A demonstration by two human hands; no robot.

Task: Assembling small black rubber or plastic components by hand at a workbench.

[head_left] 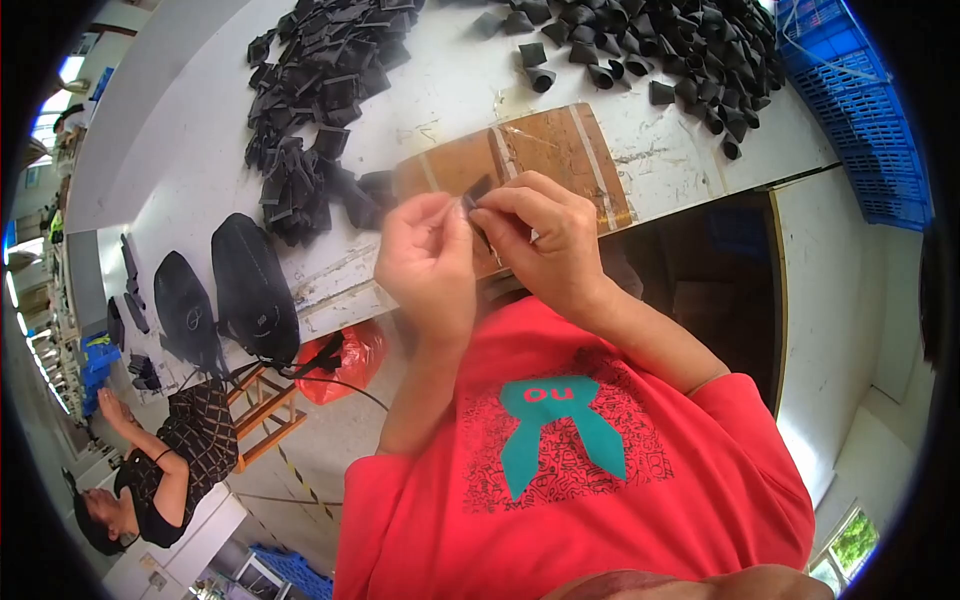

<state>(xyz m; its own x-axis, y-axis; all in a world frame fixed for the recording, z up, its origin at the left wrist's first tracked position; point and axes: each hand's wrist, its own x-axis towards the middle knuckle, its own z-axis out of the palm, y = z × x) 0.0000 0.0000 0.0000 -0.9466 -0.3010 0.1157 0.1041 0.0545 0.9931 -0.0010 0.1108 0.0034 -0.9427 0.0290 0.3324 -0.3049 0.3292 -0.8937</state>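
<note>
A small black piece (481, 187), seemingly of fabric or rubber, is pinched at the fingertips of both my hands above a brown board (560, 140). My left hand (430, 255) has its fingers curled in, thumb and forefinger meeting at the piece. From the other side my right hand (550, 235) grips it between thumb and fingers. The fingers cover much of the piece. Beyond my left hand lies a heap of flat black pieces (335, 85). Farther right is a pile of black pieces curled into short tubes or cones (650, 40).
The board rests on a white worktable (680, 185). A blue plastic crate (850, 110) stands at its right end. Two black padded items (255, 290) lie at the left, near a red plastic bag (358, 365) and a wooden stool (268, 420). Another person (150, 490) sits at far left.
</note>
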